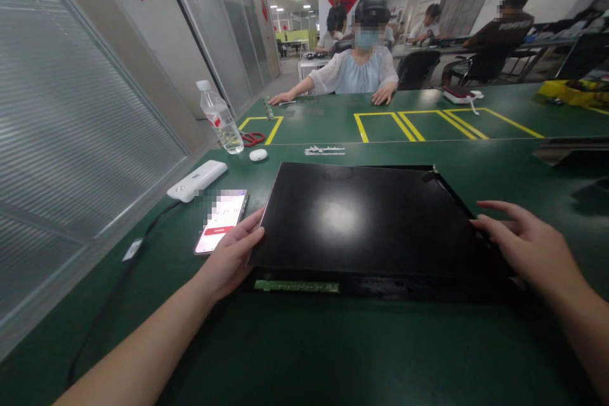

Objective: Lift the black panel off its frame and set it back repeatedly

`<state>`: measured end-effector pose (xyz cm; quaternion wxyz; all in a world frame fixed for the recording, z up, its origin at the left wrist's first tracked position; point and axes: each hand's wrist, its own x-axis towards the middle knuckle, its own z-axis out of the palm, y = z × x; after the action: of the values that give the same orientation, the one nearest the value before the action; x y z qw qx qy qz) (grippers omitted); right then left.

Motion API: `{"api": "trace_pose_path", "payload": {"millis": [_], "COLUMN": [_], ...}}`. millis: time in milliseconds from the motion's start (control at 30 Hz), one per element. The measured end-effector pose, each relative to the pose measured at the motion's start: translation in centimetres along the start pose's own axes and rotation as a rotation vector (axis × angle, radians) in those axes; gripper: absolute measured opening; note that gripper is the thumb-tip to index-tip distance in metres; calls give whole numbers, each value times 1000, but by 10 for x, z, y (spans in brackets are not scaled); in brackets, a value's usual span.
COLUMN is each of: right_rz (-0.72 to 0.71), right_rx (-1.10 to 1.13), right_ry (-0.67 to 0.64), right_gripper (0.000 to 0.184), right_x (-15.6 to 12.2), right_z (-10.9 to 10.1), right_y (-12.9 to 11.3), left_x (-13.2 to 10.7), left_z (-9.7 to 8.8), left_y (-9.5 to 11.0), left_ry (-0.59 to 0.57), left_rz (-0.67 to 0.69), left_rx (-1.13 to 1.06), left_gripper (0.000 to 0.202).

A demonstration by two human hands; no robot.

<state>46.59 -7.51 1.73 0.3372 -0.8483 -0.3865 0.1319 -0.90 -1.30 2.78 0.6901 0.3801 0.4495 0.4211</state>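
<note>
A black flat screen panel (304,222) with a glossy reflection lies at a slight skew over a black frame (380,285), its left side raised a little. A green circuit strip (297,286) shows along the frame's near edge. My left hand (233,250) is closed on the panel's left edge, thumb on top and fingers partly hidden beneath. At the right edge is my right hand (521,238), its thumb tip against the panel's rim and its index finger stretched out above. Its other fingers are mostly hidden.
Left of the panel lie a phone (221,222), a white power strip (198,181) with its cable, and a white earbud case (258,155). A water bottle (221,117) and red-handled scissors (252,138) stand behind. A person (361,70) sits opposite, hands on the table.
</note>
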Motion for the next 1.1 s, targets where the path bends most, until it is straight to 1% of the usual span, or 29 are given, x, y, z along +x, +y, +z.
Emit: {"api": "trace_pose_path", "payload": {"millis": [100, 200, 333, 533, 600, 700, 767, 933, 1100], "right_rz": [-28, -32, -17, 20, 11, -48, -69, -48, -60], "right_rx": [-47, -57, -57, -80, -97, -147, -175, -186, -180], "right_ry": [6, 11, 7, -33, -24, 10, 15, -2, 13], "right_gripper": [75, 73, 70, 69, 65, 55, 52, 52, 51], "right_x": [2, 2, 2, 4, 5, 5, 5, 4, 3], "right_z": [0, 0, -1, -1, -2, -2, -3, -3, -2], "right_y": [3, 3, 1, 2, 3, 3, 2, -3, -1], "left_x": [0, 0, 0, -1, -2, -2, -2, -1, 0], "left_z": [0, 1, 3, 7, 8, 7, 7, 7, 4], "left_y": [0, 1, 1, 2, 3, 4, 4, 2, 0], "left_ry": [-2, 21, 58, 67, 69, 66, 66, 75, 68], "left_rz": [5, -1, -10, -14, -16, -16, -17, -6, 2], "left_rx": [-2, -3, -36, -61, -61, -57, -51, -62, -57], "left_gripper": [80, 78, 75, 70, 71, 74, 74, 74, 73]}}
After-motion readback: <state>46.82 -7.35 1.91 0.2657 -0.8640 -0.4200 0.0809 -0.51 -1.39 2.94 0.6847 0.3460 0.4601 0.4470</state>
